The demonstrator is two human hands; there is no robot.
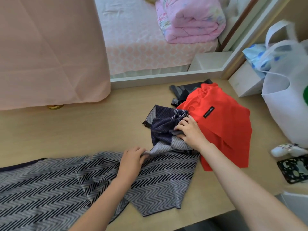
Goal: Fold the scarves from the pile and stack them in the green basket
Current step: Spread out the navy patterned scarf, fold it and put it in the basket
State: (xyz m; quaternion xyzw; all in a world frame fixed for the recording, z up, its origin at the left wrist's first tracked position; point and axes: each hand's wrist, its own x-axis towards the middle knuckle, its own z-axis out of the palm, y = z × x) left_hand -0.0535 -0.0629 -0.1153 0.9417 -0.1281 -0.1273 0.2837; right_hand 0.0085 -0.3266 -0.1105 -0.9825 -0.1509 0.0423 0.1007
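Note:
A grey and navy zigzag scarf [50,182] lies spread across the near left of the wooden table [83,130], its far end bunched up in the middle. My left hand [131,161] pinches a fold of this scarf. My right hand [190,130] grips the bunched navy end, right beside a red scarf [223,127] with a black label. Under the red one lies a dark grey scarf [185,90]. No green basket is in sight.
A white tote bag [286,97] stands at the right edge, with a white box [243,82] behind it. A patterned phone [295,169] and a small white object [286,150] lie near right. A mirror [150,39] and a pink cloth [50,47] back the table.

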